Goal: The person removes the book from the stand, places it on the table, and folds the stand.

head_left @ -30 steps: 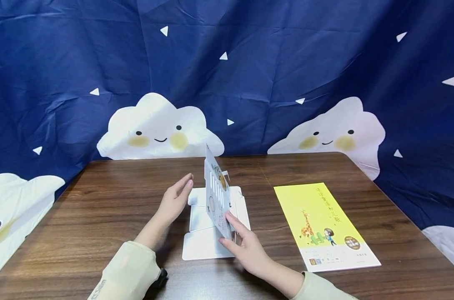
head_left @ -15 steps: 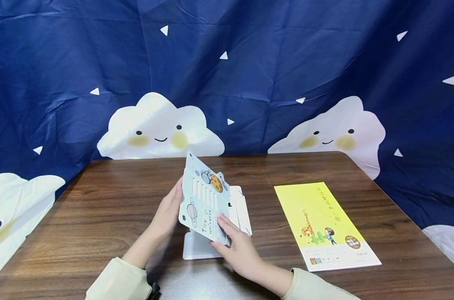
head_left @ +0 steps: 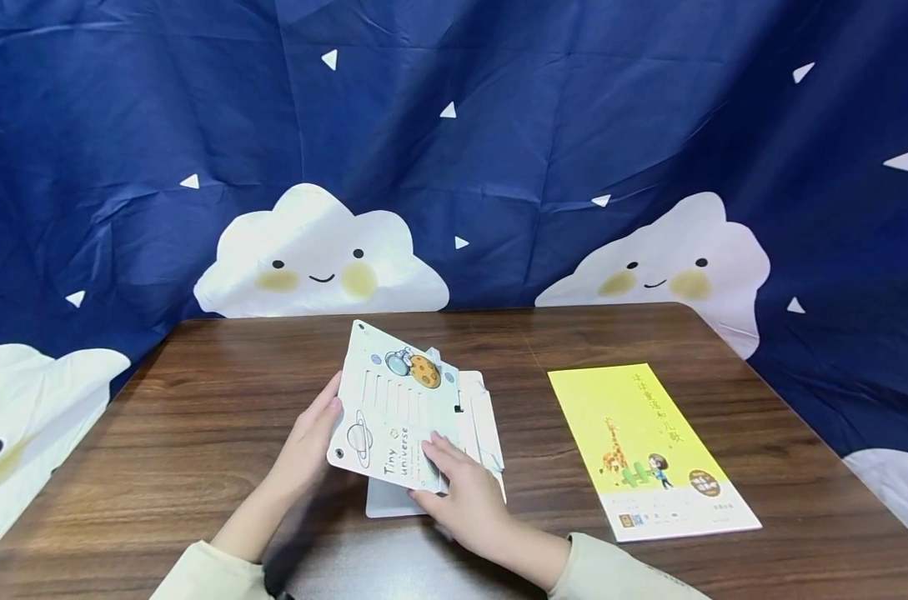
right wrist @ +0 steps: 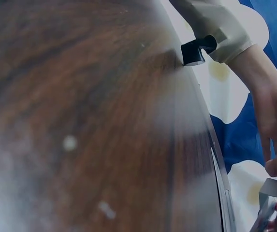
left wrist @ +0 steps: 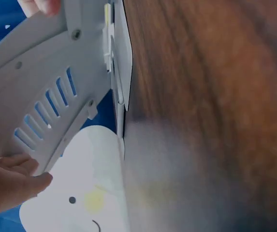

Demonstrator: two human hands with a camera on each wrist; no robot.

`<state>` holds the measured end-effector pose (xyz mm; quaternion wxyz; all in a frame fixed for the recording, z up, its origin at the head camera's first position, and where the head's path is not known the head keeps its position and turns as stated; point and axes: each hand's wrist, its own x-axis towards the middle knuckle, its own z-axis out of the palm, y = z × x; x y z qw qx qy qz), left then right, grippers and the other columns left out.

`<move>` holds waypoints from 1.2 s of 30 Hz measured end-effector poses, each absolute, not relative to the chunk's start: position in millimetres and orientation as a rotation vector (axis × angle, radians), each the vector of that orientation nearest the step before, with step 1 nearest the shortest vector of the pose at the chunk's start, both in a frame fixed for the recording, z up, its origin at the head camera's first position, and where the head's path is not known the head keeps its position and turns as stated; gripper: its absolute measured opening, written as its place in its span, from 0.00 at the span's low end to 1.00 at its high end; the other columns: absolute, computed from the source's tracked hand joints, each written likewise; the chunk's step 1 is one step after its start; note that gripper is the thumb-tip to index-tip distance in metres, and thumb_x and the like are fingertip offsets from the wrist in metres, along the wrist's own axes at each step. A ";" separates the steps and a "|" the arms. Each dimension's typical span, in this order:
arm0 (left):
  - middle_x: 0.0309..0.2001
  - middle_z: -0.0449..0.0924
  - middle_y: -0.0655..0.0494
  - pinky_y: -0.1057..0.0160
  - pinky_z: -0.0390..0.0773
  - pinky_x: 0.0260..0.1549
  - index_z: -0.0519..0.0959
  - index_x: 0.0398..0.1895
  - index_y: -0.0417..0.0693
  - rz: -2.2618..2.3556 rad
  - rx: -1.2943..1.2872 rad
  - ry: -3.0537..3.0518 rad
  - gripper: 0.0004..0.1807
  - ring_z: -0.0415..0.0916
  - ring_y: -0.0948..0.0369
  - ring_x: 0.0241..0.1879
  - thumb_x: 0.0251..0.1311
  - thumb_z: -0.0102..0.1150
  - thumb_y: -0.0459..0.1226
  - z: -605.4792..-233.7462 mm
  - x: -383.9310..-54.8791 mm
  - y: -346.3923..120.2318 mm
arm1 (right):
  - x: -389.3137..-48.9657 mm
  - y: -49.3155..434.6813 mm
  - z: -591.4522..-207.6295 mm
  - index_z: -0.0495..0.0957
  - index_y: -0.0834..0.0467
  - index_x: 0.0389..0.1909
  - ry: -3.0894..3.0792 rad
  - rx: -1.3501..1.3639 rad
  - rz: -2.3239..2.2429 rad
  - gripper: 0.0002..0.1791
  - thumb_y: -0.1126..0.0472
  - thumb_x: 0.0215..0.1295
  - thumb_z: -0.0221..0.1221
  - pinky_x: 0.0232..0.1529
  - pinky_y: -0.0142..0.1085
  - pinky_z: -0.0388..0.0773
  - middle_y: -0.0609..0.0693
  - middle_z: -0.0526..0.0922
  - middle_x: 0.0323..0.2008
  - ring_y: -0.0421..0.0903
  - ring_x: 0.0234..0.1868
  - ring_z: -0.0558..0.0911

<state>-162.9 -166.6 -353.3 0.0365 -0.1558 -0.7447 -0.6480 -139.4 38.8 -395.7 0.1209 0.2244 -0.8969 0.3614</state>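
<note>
A white book stand (head_left: pixel 393 396) has its slotted panel raised at a slant. The panel's front bears planet drawings and the words "Tiny universe". Its base (head_left: pixel 487 429) lies flat on the table, largely covered by the panel in the head view. My left hand (head_left: pixel 303 437) holds the panel's left edge, fingers partly hidden behind it. In the left wrist view, the left hand (left wrist: pixel 12 181) lies against the panel's grey underside. My right hand (head_left: pixel 469 496) grips the lower right corner, fingers on the printed face and thumb at the bottom edge.
A yellow book (head_left: pixel 649 450) with a giraffe and a child on its cover lies to the right of the stand. The dark wooden table (head_left: pixel 221 400) ends at a blue curtain (head_left: pixel 499 167) patterned with white clouds.
The panel has swung from nearly upright down to the left, showing its printed face. My left hand has come to its left edge and moved left and down with it. The right hand keeps its corner.
</note>
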 end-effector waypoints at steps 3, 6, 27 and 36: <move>0.61 0.52 0.39 0.75 0.63 0.45 0.45 0.64 0.34 -2.054 -0.379 -2.303 0.24 0.59 0.56 0.53 0.66 0.27 0.34 -352.4 -158.8 -168.5 | -139.0 36.7 -396.0 0.73 0.63 0.48 -2.648 0.660 1.000 0.29 0.55 0.43 0.64 0.50 0.42 0.66 0.55 0.70 0.52 0.48 0.54 0.68; 0.59 0.56 0.37 0.70 0.69 0.39 0.45 0.64 0.35 -2.087 -0.269 -2.336 0.24 0.66 0.59 0.45 0.66 0.27 0.33 -351.3 -155.9 -170.2 | -139.2 35.0 -396.0 0.73 0.62 0.48 -2.682 0.667 0.928 0.29 0.54 0.43 0.64 0.48 0.44 0.67 0.55 0.71 0.52 0.48 0.53 0.68; 0.45 0.70 0.40 0.65 0.73 0.30 0.51 0.63 0.36 -2.029 0.050 -2.501 0.25 0.72 0.57 0.34 0.61 0.35 0.28 -386.8 -154.7 -187.4 | -139.8 25.4 -402.4 0.76 0.59 0.45 -2.714 0.804 0.459 0.25 0.51 0.46 0.61 0.35 0.48 0.74 0.56 0.73 0.49 0.52 0.50 0.71; 0.59 0.57 0.38 0.63 0.65 0.48 0.46 0.63 0.32 -2.078 0.099 -2.468 0.26 0.60 0.53 0.54 0.61 0.32 0.27 -399.7 -152.8 -185.8 | -140.1 23.3 -405.1 0.76 0.60 0.43 -2.681 0.855 0.355 0.23 0.51 0.46 0.61 0.34 0.47 0.75 0.57 0.75 0.47 0.53 0.48 0.72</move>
